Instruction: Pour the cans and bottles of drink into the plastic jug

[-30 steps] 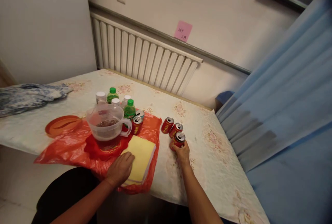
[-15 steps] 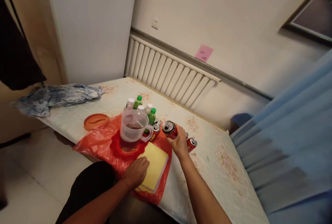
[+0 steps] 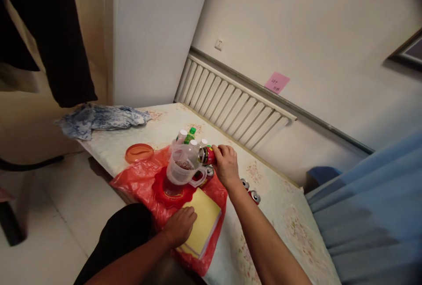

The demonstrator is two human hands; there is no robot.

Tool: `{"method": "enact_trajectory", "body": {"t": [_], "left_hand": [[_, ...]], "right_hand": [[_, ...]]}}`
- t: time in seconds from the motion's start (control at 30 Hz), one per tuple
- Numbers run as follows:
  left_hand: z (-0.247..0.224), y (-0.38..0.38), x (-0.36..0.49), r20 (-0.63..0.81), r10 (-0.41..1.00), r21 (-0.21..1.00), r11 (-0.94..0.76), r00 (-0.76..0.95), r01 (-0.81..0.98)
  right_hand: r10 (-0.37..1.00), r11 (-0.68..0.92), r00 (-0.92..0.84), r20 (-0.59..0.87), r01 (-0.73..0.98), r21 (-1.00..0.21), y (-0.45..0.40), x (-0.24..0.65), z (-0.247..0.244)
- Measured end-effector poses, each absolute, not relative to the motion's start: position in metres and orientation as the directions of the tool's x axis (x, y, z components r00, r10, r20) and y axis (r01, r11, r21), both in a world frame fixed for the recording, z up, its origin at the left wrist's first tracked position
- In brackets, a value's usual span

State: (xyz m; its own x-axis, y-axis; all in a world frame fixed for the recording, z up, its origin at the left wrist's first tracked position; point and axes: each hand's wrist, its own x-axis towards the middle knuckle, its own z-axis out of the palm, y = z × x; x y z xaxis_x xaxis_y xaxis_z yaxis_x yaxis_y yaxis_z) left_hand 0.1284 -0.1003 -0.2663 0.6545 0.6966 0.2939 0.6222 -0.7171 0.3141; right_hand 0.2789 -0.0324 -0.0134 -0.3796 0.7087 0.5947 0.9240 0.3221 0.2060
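Half a second ago the red drink can (image 3: pixel 208 155) was raised over the tablecloth with its opened top tilted toward the camera; now the person's right hand (image 3: pixel 227 164), grasping it round the body, has carried it leftward and laid it almost on its side, its mouth at the rim of the clear plastic jug (image 3: pixel 176 174). The work thus seems to have passed from lifting the can to tipping it, though no stream can be made out. Brown, foam-topped liquid (image 3: pixel 183 165) lies in the jug, which stands on a red scalloped dish (image 3: pixel 158 190). The left hand (image 3: pixel 180 227) has stayed on the yellow booklet (image 3: pixel 205 214), fingers slightly bent; whether it grips the edge, one cannot tell. Two other red cans (image 3: pixel 255 196) stand on the tablecloth (image 3: pixel 283 236), right of the forearm.
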Motion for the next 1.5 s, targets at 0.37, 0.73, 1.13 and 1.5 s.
{"method": "enact_trajectory", "body": {"t": [0.37,0.73,1.13,1.5], "left_hand": [[-0.269,-0.1,0.129,0.326,0.695,0.317,-0.719,0.641,0.618],[-0.275,-0.098,0.13,0.36,0.69,0.303,-0.723,0.628,0.621],[-0.27,-0.1,0.128,0.367,0.683,0.296,-0.729,0.631,0.617],[-0.271,-0.1,0.129,0.352,0.687,0.299,-0.726,0.636,0.619]], "right_hand": [[0.644,0.347,-0.507,0.573,0.861,0.373,-0.021,0.276,-0.01],[0.625,0.356,-0.551,0.553,0.831,0.426,-0.02,0.273,-0.004],[0.625,0.354,-0.562,0.542,0.823,0.444,-0.019,0.269,-0.003],[0.62,0.361,-0.57,0.539,0.817,0.449,-0.02,0.267,-0.004]]}}
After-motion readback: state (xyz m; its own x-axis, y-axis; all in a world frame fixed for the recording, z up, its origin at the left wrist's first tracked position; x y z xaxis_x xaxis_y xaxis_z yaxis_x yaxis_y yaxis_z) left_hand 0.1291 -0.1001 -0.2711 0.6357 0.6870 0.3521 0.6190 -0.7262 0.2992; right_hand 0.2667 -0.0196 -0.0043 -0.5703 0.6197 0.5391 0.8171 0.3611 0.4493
